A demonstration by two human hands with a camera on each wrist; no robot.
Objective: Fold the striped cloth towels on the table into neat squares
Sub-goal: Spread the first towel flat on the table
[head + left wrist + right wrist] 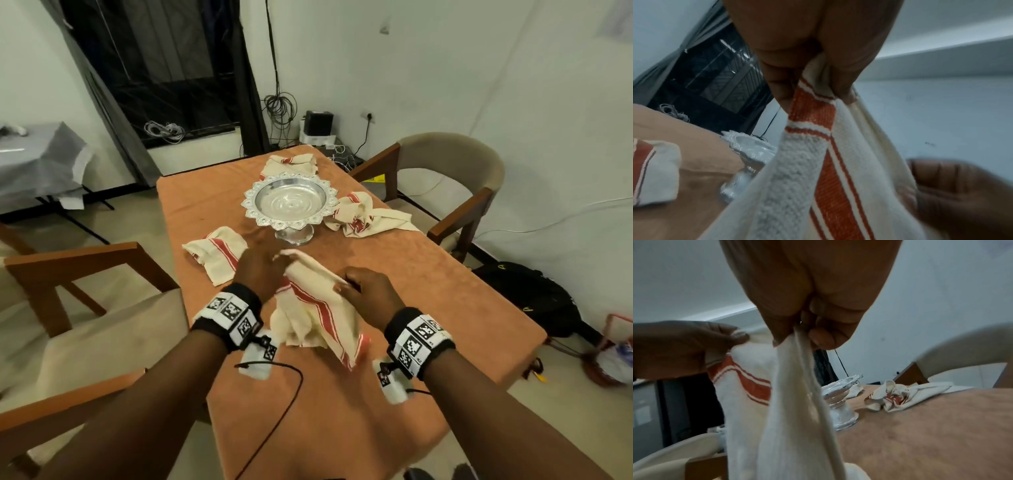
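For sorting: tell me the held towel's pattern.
Cream with red-orange stripes; the left wrist view shows the towel best.

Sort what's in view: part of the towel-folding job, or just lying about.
Job: held towel, left hand, right hand, folded towel, crumpled towel, far towel.
Lying about: silver bowl, black backpack, chairs.

The far towel (291,163) lies partly hidden behind the silver bowl (290,202).
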